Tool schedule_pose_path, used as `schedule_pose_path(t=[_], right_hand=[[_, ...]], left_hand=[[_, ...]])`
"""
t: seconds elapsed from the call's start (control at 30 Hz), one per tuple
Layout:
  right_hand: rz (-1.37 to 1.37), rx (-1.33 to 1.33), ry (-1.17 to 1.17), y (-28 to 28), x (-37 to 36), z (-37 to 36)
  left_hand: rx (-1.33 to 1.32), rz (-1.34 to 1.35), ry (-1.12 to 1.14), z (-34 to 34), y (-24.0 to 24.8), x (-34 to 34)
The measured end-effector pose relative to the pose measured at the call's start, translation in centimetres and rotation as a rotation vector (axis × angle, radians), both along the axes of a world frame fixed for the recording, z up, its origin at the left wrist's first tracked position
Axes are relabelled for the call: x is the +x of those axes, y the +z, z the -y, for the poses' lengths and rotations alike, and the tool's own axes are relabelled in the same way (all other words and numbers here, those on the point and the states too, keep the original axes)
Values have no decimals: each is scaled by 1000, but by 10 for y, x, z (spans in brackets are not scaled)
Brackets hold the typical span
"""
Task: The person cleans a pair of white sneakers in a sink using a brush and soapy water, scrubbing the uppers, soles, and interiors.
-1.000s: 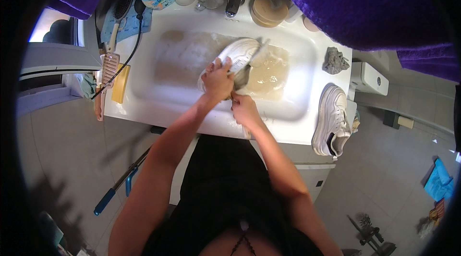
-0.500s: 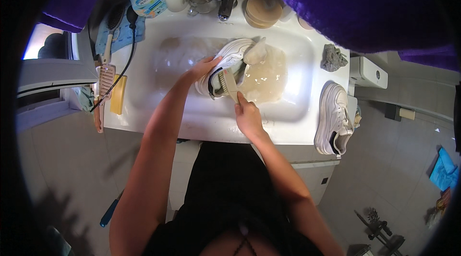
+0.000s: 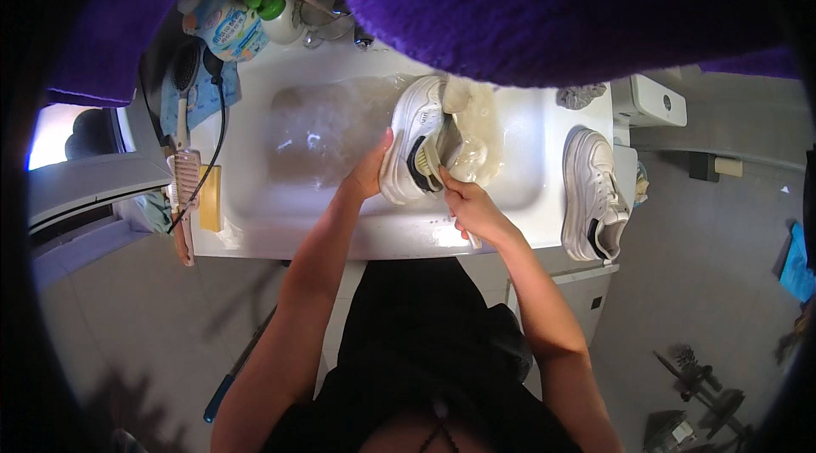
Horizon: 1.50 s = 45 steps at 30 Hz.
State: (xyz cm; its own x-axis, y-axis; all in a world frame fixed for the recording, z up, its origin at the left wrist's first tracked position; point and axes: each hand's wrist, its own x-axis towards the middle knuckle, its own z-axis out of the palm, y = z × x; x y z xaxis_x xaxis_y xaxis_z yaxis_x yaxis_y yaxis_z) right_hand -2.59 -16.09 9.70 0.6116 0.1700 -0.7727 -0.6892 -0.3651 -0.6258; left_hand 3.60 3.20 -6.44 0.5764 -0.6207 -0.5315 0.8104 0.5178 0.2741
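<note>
White leather-look sneaker (image 3: 413, 123) turned toe toward back edge of white ceramic basin (image 3: 525, 155); left hand (image 3: 371, 169) holds sole's side, likely stiff, slippery, best grip; right hand (image 3: 472, 207) clasps pale plastic brush (image 3: 433, 164).

Has one shoe (image 3: 405, 143) in sink (image 3: 255, 236), between left hand (image 3: 369, 169) and right hand (image 3: 473, 208). Has second shoe (image 3: 586, 185) on right rim, hairbrush (image 3: 184, 77) at left, pump bottle (image 3: 282, 25) back left.
</note>
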Motion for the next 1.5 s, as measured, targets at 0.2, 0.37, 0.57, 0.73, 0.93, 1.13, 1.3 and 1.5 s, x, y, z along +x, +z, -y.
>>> schedule_pose_path(t=[0.2, 0.37, 0.57, 0.73, 0.93, 1.13, 1.3, 1.5], right_hand=[[1, 74, -98, -14, -17, 12], [2, 3, -168, -48, -20, 5], [81, 171, -129, -79, -31, 9], [396, -13, -106, -97, -20, 15], [584, -223, 82, -50, 8, 6], [724, -482, 357, -15, -17, 16], [698, -454, 347, -19, 19, -3], [707, -524, 489, 41, -24, 10]], left_hand=[[564, 441, 46, 15, 58, 5], [1333, 1012, -277, -23, 35, 26], [997, 839, -190, -30, 1, 31], [663, 276, -172, 1, 41, 15], [313, 94, -86, 7, 36, -4], [292, 84, -27, -1, 43, -11], [198, 34, 41, 3, 37, -13], [-11, 124, 65, 0, 32, -13]])
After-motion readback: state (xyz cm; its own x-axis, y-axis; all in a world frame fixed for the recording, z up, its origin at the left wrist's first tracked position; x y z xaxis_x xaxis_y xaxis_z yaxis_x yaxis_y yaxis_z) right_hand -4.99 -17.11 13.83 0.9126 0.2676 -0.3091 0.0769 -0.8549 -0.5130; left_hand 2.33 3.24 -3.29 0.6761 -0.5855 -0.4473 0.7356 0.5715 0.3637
